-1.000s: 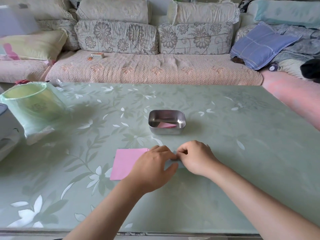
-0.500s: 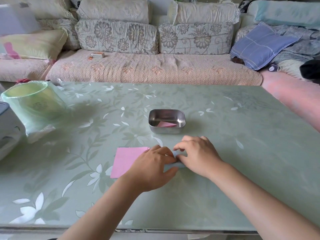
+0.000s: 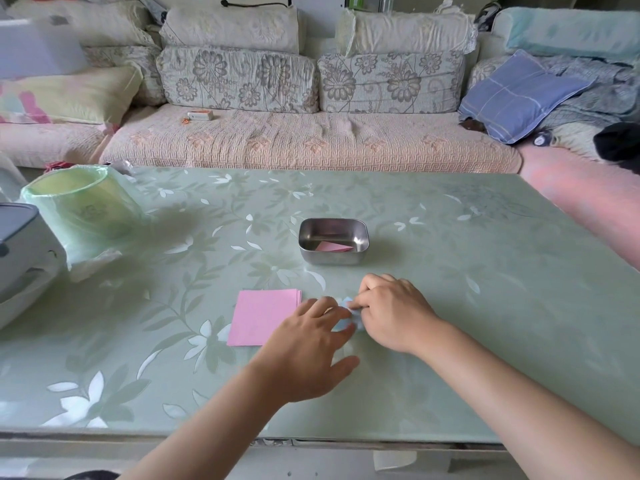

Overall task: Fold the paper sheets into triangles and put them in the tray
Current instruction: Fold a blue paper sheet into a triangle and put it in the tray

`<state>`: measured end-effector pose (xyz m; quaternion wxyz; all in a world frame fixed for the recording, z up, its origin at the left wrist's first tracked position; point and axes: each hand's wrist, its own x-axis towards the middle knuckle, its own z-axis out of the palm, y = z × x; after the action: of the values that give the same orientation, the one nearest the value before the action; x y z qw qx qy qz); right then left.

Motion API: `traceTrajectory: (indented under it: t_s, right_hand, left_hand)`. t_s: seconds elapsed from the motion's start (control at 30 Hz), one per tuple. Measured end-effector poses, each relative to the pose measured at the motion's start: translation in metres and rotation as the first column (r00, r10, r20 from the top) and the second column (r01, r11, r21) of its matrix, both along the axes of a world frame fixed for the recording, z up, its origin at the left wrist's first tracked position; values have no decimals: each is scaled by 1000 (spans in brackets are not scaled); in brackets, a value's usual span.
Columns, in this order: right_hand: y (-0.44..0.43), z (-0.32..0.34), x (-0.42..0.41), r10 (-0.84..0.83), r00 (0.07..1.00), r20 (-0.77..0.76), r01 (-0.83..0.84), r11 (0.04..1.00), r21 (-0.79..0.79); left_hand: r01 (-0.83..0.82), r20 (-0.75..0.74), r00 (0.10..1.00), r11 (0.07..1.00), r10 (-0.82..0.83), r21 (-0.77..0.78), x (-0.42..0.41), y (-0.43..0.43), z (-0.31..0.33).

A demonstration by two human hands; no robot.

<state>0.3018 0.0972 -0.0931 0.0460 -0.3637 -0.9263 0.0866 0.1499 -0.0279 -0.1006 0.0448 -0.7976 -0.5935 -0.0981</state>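
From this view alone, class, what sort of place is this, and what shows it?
Probably a home living room: a cushioned sofa runs behind the table, and a blue pillow lies at its right end.

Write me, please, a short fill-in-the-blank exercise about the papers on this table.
1. The folded triangle lying in the metal tray is ____ in colour.
2. The small sheet that the left hand presses and the right hand pinches is light ____.
3. The stack of unfolded sheets lies to the ____ of both hands.

Missing words: pink; blue; left.
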Motion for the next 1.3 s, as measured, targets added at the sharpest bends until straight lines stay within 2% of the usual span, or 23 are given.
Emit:
traceTrajectory:
  t_s: [0.1,0.27,0.47,0.67,0.87,0.97,1.3]
  right_hand:
    - [-4,1,0,-8,1000,5,8,1000,13]
    - [-8,0,3,-15,1000,14,15,1000,16]
    - [-18,-8,12,-5,1000,28,2,993,114]
    - [-25,-8,21,34,992,-125,-19,993,118]
    - [-39,-11,30,118,993,-25,-109,965,239]
    - [-43,-13,33,143,988,55,-151,962,227]
    - [-45,-15,42,144,989,22,-145,978,146]
  left_hand:
    - [12,-9,1000,1000,-12,-2,5,-6,0]
    - [-45,46,998,993,50,-106,8,-9,-2]
    - [-62,79,994,990,73,-130,10,-8,-7]
    - [-48,130,989,988,67,-145,8,-8,-12]
    - [-52,173,982,990,74,-131,11,-9,-13]
    - [-68,180,980,991,87,-112,13,-10,-14]
    - [-231,125,963,971,238,-67,9,-15,-9]
